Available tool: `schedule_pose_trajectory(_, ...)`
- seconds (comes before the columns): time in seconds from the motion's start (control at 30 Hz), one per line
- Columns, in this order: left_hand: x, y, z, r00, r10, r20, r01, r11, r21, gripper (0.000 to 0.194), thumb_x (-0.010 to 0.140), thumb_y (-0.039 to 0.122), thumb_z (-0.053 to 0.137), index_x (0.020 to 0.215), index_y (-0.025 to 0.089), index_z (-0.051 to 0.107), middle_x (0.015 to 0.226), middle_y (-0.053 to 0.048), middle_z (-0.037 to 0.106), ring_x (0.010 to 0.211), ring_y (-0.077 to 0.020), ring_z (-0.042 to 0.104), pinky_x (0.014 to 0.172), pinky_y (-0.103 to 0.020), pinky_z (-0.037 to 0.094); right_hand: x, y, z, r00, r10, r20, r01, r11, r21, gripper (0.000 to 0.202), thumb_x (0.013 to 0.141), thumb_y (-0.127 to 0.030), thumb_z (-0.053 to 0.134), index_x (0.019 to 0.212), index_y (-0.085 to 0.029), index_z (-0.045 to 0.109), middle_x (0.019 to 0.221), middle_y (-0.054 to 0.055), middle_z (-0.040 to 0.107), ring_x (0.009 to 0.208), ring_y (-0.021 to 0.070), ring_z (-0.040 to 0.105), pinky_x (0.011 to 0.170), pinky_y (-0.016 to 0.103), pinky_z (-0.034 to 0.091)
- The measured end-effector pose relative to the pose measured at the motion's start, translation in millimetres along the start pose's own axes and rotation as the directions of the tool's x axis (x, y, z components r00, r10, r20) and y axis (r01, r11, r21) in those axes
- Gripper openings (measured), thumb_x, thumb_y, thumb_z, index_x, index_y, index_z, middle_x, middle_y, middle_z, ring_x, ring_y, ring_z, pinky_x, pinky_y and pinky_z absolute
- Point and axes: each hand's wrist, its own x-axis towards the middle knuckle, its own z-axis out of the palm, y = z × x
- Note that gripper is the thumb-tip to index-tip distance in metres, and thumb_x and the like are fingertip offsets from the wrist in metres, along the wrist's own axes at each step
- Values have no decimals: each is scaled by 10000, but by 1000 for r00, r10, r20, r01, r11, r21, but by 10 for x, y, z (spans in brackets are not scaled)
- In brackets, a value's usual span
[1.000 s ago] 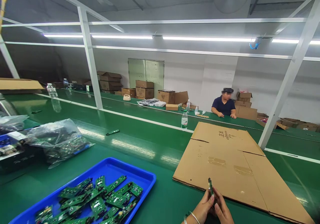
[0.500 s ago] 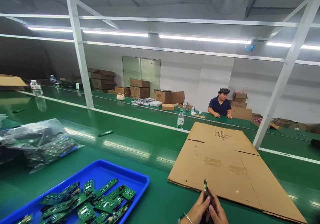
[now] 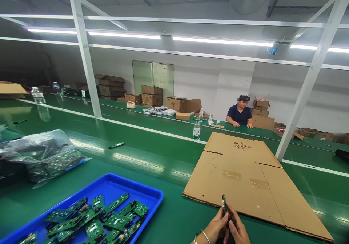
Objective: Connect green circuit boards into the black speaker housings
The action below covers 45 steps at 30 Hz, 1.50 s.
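Green pcb [image 3: 224, 204] edge-on, hands [image 3: 218, 229] cropped

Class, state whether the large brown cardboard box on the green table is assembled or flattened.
Flattened: the brown cardboard box lies spread in one sheet, flaps out.

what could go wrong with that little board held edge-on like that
The narrow green circuit board is pinched upright only at its lower end by the left hand and right hand, so it could slip or bend. If dropped, it might land on the flattened brown cardboard sheet or the green table.
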Motion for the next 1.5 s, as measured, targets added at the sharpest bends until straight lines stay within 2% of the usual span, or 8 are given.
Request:
schedule_pose_trajectory(0.13,-33,4,1,1000,-6,26,6,1000,-8,667,660,595,558,1168,212,356,621,61,559,303,-40,433,311,-183,237,-4,-14,-22,1000,7,17,-7,1000,-6,591,781,-608,418,1209,-209,503,1172,88,538,1164,236,420,956,342,371)
schedule_pose_trajectory(0.33,-40,11,46,1000,9,-20,-10,998,-55,655,645,565,602,1152,204,396,608,76,494,335,-22,403,353,-189,242,-18,2,-8,1000,-5,-11,5,1000,19,585,789,-596,419,1238,-225,473,1218,68,503,1191,231,385,977,338,346)
schedule_pose_trajectory(0.6,-116,106,118,996,-32,-80,23,993,-116,644,628,549,626,1145,217,433,718,37,521,552,-78,529,488,-209,372,10,40,-138,989,-11,151,11,1000,0,548,817,-516,450,1285,-234,411,1278,60,442,1235,229,310,1002,353,304)
schedule_pose_trajectory(0.8,-59,35,81,997,-26,-77,17,993,-114,762,616,560,631,1227,203,348,662,53,491,450,-50,453,425,-199,324,0,22,-121,988,-29,151,25,999,25,523,828,-496,450,1286,-248,405,1272,57,450,1220,231,335,1001,360,304)
schedule_pose_trajectory(0.93,-30,-16,62,999,-12,-52,7,996,-93,775,613,588,612,1227,204,337,657,56,493,385,-44,427,376,-203,291,2,-48,-117,989,-16,149,13,1000,21,532,824,-517,441,1276,-237,423,1258,60,464,1214,232,346,998,357,315)
schedule_pose_trajectory(1.13,-69,1,68,1000,6,-19,-7,999,-48,667,671,576,563,1192,211,363,758,26,528,392,-34,446,387,-208,300,-19,-99,-101,999,18,41,-18,1000,12,554,773,-574,478,1192,-214,522,1181,79,533,1137,268,443,946,392,380)
schedule_pose_trajectory(1.3,-75,83,90,1000,-10,-5,10,1000,8,727,658,616,540,1220,216,309,670,57,491,360,-37,414,370,-210,272,-17,-154,-66,996,68,58,-70,997,33,572,756,-594,487,1181,-213,530,1193,79,521,1164,251,416,972,365,350)
schedule_pose_trajectory(1.5,-100,209,187,997,-43,-63,52,987,153,752,560,712,523,1094,196,400,631,72,453,363,-34,392,384,-207,277,-17,-91,-75,993,91,78,-96,993,65,564,754,-575,506,1198,-228,512,1245,63,479,1187,241,389,998,343,320)
